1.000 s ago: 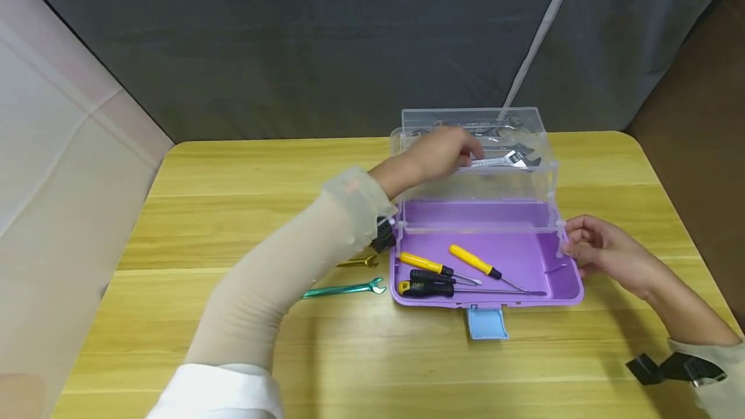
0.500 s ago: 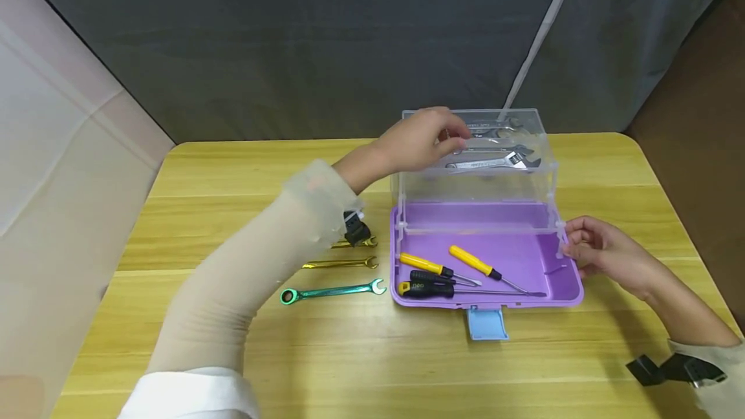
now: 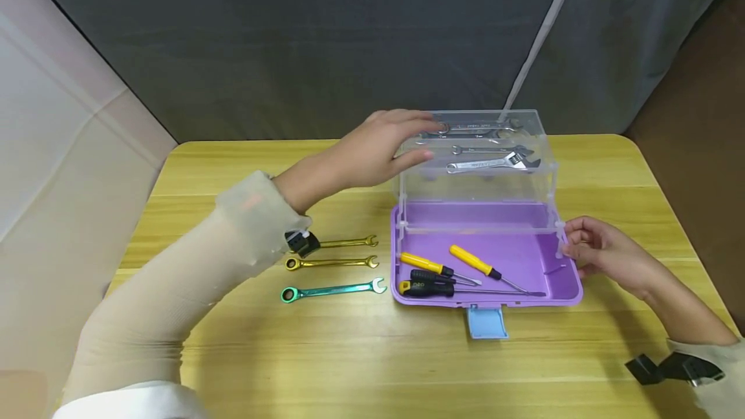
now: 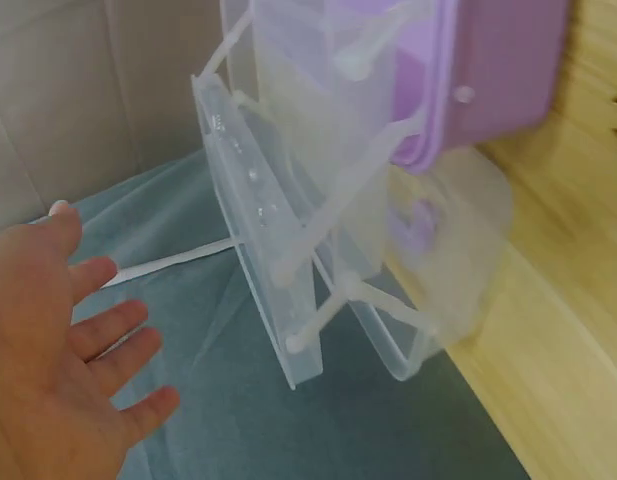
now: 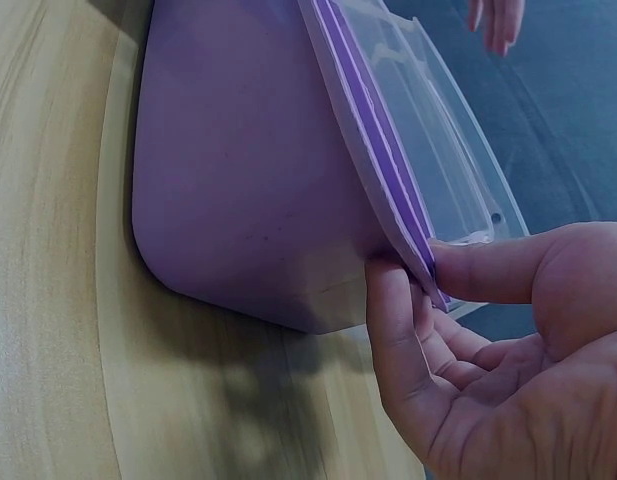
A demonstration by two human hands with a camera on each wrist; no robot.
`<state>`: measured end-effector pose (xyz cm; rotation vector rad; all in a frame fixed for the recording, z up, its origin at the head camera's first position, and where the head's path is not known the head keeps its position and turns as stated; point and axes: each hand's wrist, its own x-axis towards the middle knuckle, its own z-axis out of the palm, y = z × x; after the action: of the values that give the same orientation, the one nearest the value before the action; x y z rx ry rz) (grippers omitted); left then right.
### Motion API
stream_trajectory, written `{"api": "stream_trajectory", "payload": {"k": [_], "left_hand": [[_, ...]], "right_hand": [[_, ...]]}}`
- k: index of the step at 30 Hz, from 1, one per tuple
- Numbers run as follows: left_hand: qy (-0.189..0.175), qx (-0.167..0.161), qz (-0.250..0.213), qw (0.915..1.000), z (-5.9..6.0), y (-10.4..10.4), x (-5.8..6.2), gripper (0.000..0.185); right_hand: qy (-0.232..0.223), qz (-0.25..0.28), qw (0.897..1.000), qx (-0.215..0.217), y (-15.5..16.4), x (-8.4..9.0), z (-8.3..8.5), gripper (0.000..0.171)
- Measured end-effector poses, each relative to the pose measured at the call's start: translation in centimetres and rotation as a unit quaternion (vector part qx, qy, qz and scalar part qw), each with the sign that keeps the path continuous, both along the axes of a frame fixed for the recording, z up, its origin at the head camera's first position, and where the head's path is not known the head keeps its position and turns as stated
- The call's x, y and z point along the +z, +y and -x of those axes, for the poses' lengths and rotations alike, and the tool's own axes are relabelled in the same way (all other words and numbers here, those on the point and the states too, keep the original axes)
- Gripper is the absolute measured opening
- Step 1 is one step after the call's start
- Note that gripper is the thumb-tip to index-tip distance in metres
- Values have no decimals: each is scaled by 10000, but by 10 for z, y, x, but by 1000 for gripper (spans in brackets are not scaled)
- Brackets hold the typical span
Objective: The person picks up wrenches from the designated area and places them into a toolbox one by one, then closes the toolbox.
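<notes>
My left hand (image 3: 375, 150) has its fingers spread and holds nothing, by the left end of the raised clear tray (image 3: 477, 183); in the left wrist view that hand (image 4: 58, 340) is apart from the tray. On the tray lie a silver adjustable wrench (image 3: 489, 163), a small wrench (image 3: 485, 150) and other wrenches at the back. Thumb and fingers of my right hand (image 3: 611, 254) pinch the right rim of the purple toolbox (image 5: 258, 170). Inside the box are two yellow-handled screwdrivers (image 3: 471, 259) and black-handled ones (image 3: 427, 289).
Left of the box, a green wrench (image 3: 334, 290) and two gold wrenches (image 3: 332, 264) lie in rows, the farther one partly covered by the left wrist camera. A blue latch (image 3: 487, 323) hangs at the box's front. A dark curtain (image 3: 291, 50) stands behind the table.
My left hand has let go of the adjustable wrench, left it on the tray, and drawn back to the left with its fingers opening. My right hand has stayed at the rim.
</notes>
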<state>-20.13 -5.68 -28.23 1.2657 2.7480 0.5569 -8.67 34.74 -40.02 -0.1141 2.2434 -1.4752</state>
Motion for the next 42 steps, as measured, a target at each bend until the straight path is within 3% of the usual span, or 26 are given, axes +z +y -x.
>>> {"api": "stream_trajectory", "payload": {"k": [5, 16, 34, 42], "left_hand": [[90, -24, 254, 9996, -9, -16, -3, 59], [107, 226, 241, 9994, -24, -56, -21, 65], [-80, 579, 170, 9981, -47, -115, -65, 63], [-329, 707, 227, 9967, -59, -134, -87, 62]], "right_hand": [[35, 57, 10000, -20, 1, -1, 1, 27], [4, -73, 10000, 0, -2, 0, 3, 31], [-20, -52, 10000, -19, 0, -1, 3, 33], [-54, 22, 10000, 2, -1, -1, 2, 31]]}}
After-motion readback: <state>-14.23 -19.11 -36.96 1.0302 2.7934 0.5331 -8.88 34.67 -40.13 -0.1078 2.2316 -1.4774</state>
